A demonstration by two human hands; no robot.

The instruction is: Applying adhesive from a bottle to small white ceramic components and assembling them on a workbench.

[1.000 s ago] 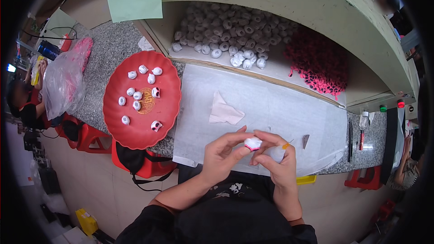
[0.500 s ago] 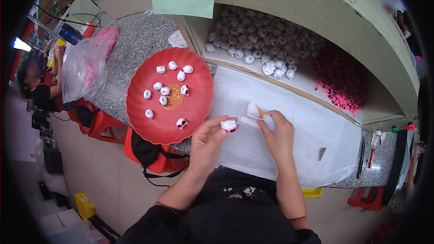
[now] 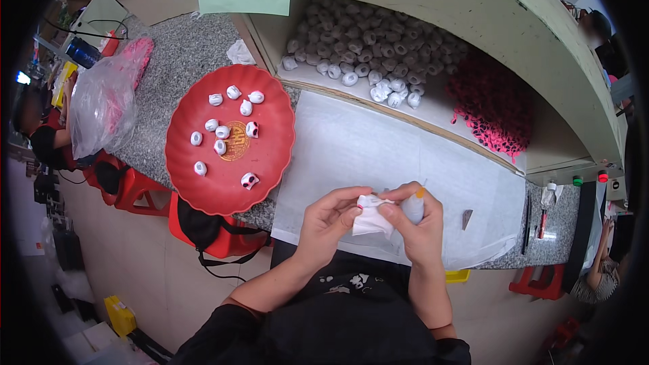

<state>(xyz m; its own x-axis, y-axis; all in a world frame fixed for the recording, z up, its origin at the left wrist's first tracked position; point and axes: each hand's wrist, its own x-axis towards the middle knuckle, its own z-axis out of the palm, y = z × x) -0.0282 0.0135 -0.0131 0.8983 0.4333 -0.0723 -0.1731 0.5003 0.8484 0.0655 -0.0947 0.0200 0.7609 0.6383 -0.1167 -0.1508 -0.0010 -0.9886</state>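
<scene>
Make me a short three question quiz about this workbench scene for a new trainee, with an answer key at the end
1. True or false: the red tray hangs partly over the counter's front edge.
2. What do both hands pinch? A) white tissue B) black pen C) plastic bag
3. Which side of the tray does the clear plastic bag lie on?

Key: 1 true. 2 A, held between left hand and right hand. 3 The person's left.

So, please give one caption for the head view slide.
Both hands, left hand and right hand, hold a white paper piece beside a red tray.
</scene>
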